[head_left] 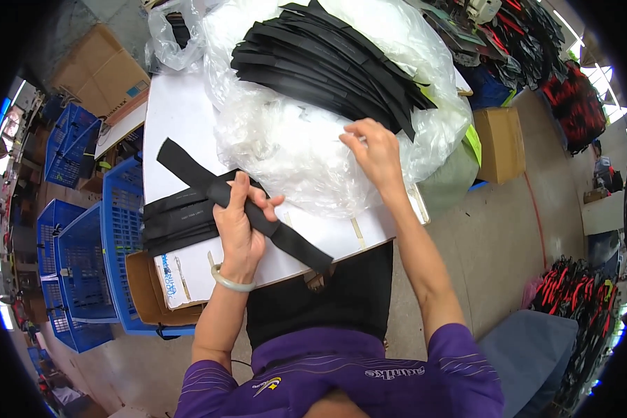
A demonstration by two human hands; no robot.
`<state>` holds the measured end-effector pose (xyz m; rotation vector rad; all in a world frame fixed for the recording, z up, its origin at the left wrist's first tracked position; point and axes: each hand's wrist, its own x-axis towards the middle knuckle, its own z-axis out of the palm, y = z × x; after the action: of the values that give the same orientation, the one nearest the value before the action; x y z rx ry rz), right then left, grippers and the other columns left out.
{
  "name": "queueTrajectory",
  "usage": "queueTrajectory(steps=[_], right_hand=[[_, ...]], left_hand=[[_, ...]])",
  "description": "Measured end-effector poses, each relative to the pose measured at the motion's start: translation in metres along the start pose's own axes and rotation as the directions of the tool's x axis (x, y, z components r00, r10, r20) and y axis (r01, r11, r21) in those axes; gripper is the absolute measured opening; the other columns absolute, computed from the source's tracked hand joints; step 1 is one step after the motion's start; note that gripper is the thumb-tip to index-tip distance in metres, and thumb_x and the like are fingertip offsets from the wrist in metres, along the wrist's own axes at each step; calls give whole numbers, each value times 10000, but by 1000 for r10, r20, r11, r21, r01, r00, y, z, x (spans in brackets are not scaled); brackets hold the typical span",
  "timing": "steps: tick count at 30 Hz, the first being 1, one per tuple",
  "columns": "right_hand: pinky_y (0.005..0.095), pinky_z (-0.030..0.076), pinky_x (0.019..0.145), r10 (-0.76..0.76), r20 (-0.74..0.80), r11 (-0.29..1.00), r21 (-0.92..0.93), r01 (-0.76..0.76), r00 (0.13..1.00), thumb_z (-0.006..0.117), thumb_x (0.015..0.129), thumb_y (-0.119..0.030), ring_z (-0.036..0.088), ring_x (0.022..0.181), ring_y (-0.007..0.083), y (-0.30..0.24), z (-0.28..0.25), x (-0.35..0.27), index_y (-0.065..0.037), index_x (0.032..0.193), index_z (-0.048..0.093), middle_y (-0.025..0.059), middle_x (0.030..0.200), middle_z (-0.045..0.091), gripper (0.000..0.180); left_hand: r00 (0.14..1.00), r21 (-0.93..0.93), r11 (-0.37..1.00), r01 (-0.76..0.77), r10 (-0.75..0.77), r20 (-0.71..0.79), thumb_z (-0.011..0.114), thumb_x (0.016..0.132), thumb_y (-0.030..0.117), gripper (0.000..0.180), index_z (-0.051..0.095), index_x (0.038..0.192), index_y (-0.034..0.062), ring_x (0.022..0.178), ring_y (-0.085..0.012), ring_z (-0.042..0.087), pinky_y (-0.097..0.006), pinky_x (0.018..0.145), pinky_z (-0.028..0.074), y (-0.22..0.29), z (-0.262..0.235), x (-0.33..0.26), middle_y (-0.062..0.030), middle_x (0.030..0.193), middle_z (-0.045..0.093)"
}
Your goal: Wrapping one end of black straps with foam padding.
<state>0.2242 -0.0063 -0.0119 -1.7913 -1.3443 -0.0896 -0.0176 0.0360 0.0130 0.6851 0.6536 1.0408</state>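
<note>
Left hand: the left hand (240, 226) was closed around a long black strap (237, 202), holding it slantwise above the white board (181, 111).
Right hand: the right hand (375, 152) reached with fingers curled narrow to the near edge of the heap of black straps (327, 63); whether it pinched one I cannot tell.
Heap: it lay on crumpled clear plastic sheeting (292, 153).
Sorted pile: a flat stack of straps (177, 219) lay just left of the left hand.
Surroundings: blue plastic crates (83, 258) stood at the left, a cardboard box (501, 143) at the right.
</note>
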Motion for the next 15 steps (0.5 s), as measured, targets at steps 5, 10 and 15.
queueTrajectory(steps=[5, 10, 15], right_hand=[[434, 487, 827, 90, 178, 929, -371, -17, 980, 747, 755, -180, 620, 949, 313, 25, 43, 27, -45, 961, 706, 117, 984, 667, 250], [436, 470, 827, 80, 207, 944, -330, -8, 975, 729, 756, -154, 623, 934, 303, 23, 39, 18, -43, 903, 708, 117, 938, 664, 185], [431, 470, 795, 21, 87, 963, -271, 4, 996, 710, 752, -107, 634, 859, 298, 36, 34, 12, -45, 865, 707, 120, 858, 660, 129]], left_hand=[[994, -58, 993, 105, -103, 41, 594, 982, 260, 265, 497, 807, 87, 454, -174, 569, -410, 684, 591, -8, -8, -9, -60, 607, 562], [986, -103, 981, 163, -160, 37, 616, 970, 241, 229, 507, 838, 88, 455, -163, 567, -396, 660, 593, -13, -4, -13, -59, 612, 567], [981, -113, 976, 186, -177, 85, 620, 961, 205, 182, 531, 870, 76, 439, -144, 532, -381, 629, 585, -18, 4, -12, -62, 613, 566]])
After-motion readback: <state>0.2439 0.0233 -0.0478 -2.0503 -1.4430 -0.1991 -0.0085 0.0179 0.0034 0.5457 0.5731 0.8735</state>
